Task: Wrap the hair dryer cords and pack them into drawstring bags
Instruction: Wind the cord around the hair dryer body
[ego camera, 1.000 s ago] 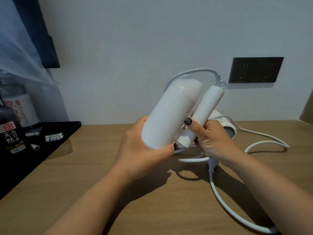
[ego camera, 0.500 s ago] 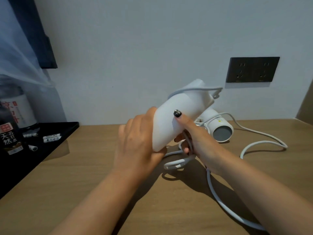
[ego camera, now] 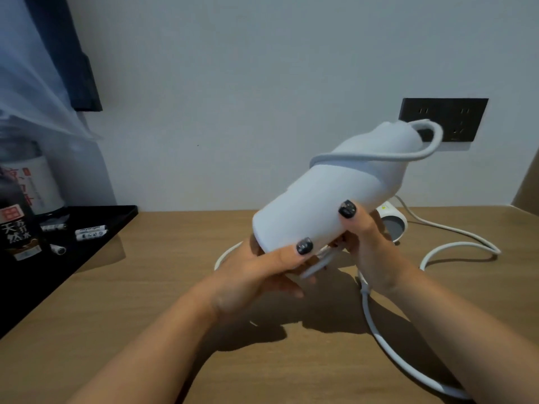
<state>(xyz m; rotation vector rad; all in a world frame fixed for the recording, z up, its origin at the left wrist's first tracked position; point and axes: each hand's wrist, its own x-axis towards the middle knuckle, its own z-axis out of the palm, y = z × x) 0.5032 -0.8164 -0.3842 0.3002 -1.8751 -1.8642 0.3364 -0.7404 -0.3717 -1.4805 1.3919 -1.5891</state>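
A white hair dryer (ego camera: 329, 196) is held tilted above the wooden table, its body pointing up and to the right. One turn of its white cord (ego camera: 379, 155) lies across the body and loops past the upper end. My left hand (ego camera: 262, 275) grips the lower end from beneath, thumb on the front. My right hand (ego camera: 367, 243) holds the dryer's right side, thumb pressed on the body, with cord running under its fingers. A second white hair dryer (ego camera: 392, 223) lies on the table behind my right hand, mostly hidden.
Loose white cord (ego camera: 455, 249) snakes over the table (ego camera: 145, 316) to the right and down toward the front edge. A black tray (ego camera: 110, 217) at left holds bottles and small sachets. A black wall socket (ego camera: 463, 118) sits behind the dryer.
The dryer has swung up and to the right, and the cord now lies across its body. My left hand shifted under the lower end, its thumb showing in front.
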